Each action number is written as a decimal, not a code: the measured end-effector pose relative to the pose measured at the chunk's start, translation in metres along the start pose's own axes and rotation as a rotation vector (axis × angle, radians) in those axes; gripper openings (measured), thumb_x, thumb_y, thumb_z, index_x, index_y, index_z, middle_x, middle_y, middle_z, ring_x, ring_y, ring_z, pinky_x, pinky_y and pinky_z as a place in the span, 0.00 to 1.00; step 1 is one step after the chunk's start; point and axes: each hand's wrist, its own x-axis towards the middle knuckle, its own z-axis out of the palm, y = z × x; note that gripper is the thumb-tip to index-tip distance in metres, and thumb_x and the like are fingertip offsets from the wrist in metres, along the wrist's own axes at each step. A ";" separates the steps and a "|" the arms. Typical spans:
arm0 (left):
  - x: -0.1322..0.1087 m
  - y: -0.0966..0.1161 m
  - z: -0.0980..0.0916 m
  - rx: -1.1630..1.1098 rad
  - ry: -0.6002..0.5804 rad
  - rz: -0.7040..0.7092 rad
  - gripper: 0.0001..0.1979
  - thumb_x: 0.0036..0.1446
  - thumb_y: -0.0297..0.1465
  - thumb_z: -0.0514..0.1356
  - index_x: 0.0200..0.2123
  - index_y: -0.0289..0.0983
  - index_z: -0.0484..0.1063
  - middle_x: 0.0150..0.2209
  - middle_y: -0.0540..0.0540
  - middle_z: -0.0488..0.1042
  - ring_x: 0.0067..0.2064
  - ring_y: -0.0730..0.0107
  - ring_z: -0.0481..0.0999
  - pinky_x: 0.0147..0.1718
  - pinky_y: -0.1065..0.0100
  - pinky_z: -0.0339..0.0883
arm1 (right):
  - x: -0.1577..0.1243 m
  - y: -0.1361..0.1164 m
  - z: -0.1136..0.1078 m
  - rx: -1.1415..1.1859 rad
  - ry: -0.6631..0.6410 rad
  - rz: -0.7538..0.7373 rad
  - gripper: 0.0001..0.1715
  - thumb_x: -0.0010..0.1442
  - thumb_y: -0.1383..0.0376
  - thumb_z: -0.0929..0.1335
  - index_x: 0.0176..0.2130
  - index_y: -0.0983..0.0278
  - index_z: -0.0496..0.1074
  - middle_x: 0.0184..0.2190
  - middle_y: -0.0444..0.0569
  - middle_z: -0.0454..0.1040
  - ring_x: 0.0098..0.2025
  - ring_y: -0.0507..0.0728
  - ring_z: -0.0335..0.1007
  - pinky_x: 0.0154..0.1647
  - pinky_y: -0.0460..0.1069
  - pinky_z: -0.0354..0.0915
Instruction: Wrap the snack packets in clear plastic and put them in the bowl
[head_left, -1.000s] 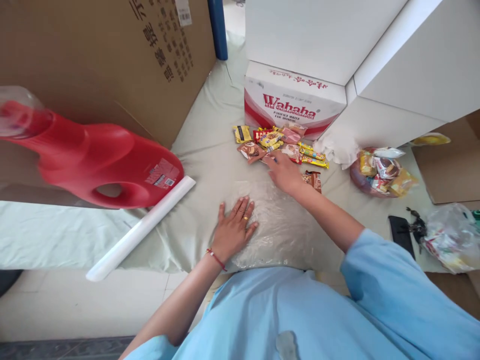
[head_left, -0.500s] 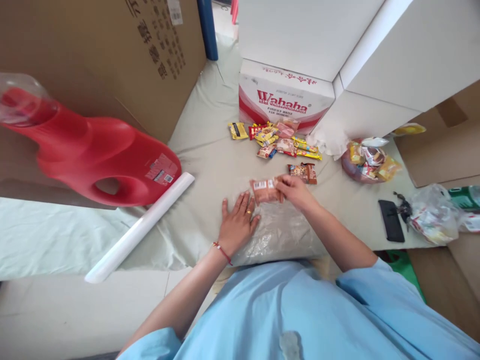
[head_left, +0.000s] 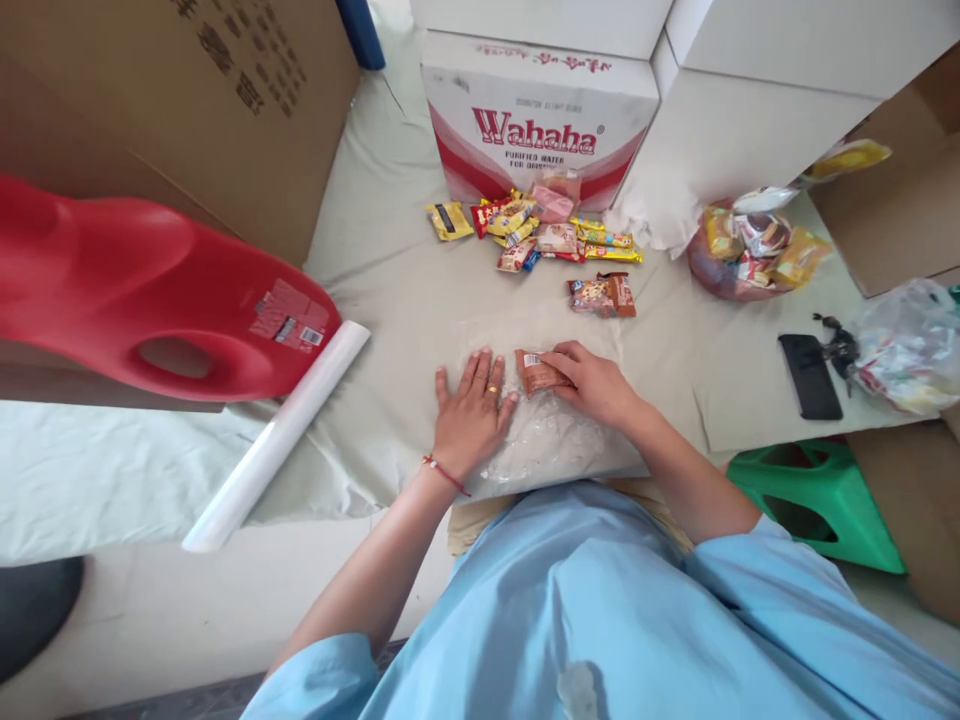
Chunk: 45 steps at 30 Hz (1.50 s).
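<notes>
My left hand [head_left: 474, 415] lies flat with fingers spread on the left part of a clear plastic sheet [head_left: 551, 445] spread on the cloth-covered table. Just to its right, my right hand [head_left: 592, 382] grips a brown snack packet [head_left: 531, 372] from above, fingers over its right half. A white barcode label shows on the packet's uncovered end. Beyond my right hand lies another brown snack packet [head_left: 600, 296]. Farther back, a loose pile of small wrapped snacks [head_left: 555, 238] sits before a Wahaha carton [head_left: 536, 125], with a yellow packet [head_left: 450, 221] at its left.
On the left stand a large red bottle [head_left: 172, 290] and a white roll [head_left: 277, 435] by a big cardboard box [head_left: 247, 150]. To the right are a bowl of snacks [head_left: 697, 265], a black phone [head_left: 810, 376], keys [head_left: 841, 347] and a plastic bag [head_left: 911, 345]. A green stool [head_left: 862, 500] stands below.
My right hand has lowered the brown packet onto the plastic sheet and covers more of it. My left hand stays flat on the sheet. The head view has shifted.
</notes>
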 end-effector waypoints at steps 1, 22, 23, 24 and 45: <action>0.000 0.000 0.000 0.001 0.001 0.001 0.32 0.74 0.44 0.44 0.76 0.39 0.52 0.77 0.38 0.50 0.77 0.50 0.52 0.72 0.31 0.30 | 0.000 0.001 0.002 0.010 0.010 -0.028 0.32 0.68 0.62 0.69 0.69 0.55 0.66 0.64 0.55 0.69 0.57 0.64 0.75 0.54 0.55 0.72; -0.047 -0.054 -0.028 -0.321 -0.192 0.335 0.20 0.68 0.47 0.58 0.54 0.44 0.78 0.67 0.40 0.72 0.71 0.53 0.67 0.73 0.45 0.46 | -0.120 0.070 0.033 0.387 0.224 -0.220 0.18 0.74 0.56 0.64 0.47 0.56 0.82 0.56 0.57 0.78 0.56 0.62 0.73 0.58 0.62 0.70; -0.043 -0.053 -0.029 -0.365 -0.174 0.283 0.17 0.70 0.44 0.55 0.48 0.44 0.80 0.63 0.42 0.77 0.68 0.56 0.71 0.73 0.46 0.49 | -0.113 0.069 0.025 0.427 0.202 -0.217 0.19 0.74 0.55 0.63 0.47 0.56 0.82 0.53 0.56 0.79 0.54 0.61 0.74 0.57 0.60 0.70; -0.039 -0.052 -0.030 -0.415 -0.144 0.223 0.17 0.71 0.41 0.52 0.45 0.44 0.80 0.58 0.42 0.80 0.65 0.59 0.74 0.71 0.48 0.53 | -0.105 0.069 0.016 0.468 0.174 -0.208 0.20 0.74 0.53 0.63 0.46 0.57 0.82 0.50 0.56 0.80 0.52 0.61 0.75 0.56 0.59 0.70; -0.017 -0.030 -0.019 -0.171 0.571 -0.159 0.11 0.57 0.27 0.58 0.43 0.41 0.76 0.48 0.36 0.72 0.60 0.43 0.67 0.61 0.37 0.55 | 0.118 0.036 -0.032 -0.057 -0.017 -0.101 0.38 0.62 0.56 0.73 0.67 0.65 0.67 0.58 0.60 0.74 0.58 0.69 0.69 0.60 0.60 0.65</action>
